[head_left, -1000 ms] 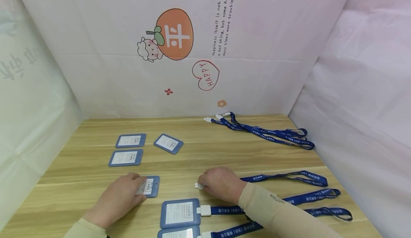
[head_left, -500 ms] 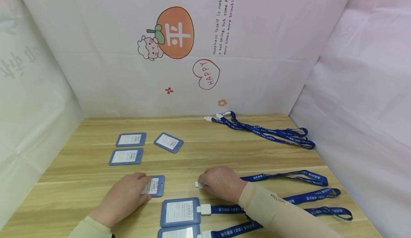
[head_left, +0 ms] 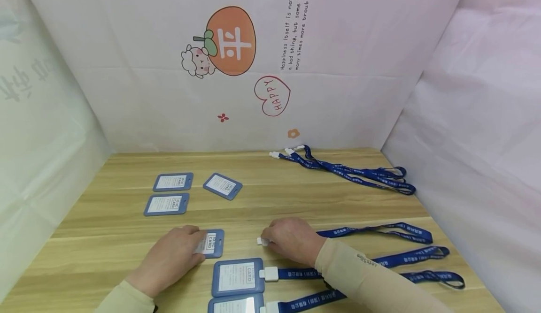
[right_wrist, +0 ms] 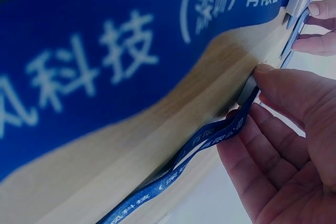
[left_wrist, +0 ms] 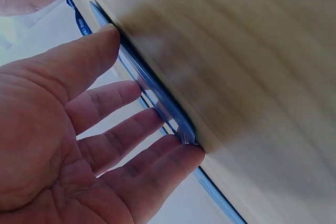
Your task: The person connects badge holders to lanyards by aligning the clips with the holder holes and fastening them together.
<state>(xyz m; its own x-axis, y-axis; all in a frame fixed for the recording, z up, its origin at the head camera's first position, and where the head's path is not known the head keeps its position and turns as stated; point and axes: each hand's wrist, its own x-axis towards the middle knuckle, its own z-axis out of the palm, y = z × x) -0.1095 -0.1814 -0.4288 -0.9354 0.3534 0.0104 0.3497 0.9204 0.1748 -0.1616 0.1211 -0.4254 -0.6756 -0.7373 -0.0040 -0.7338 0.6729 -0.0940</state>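
Wood table [head_left: 253,209] beneath badge [head_left: 214,244] | white cloth [head_left: 139,116] beyond badge (red heart [head_left: 272,96] printed on it) | 3 loose badges [head_left: 173,181] also beyond | left hand [head_left: 171,259]: back upward, thumb and fingers pinching badge by its long edges | right hand [head_left: 294,241]: right of badge, apart, pinching lanyard clip [head_left: 260,241]

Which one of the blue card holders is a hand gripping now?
The middle holder, between the three far holders and the near two joined to lanyards: the left hand grips it by its edges, while no hand touches the others.
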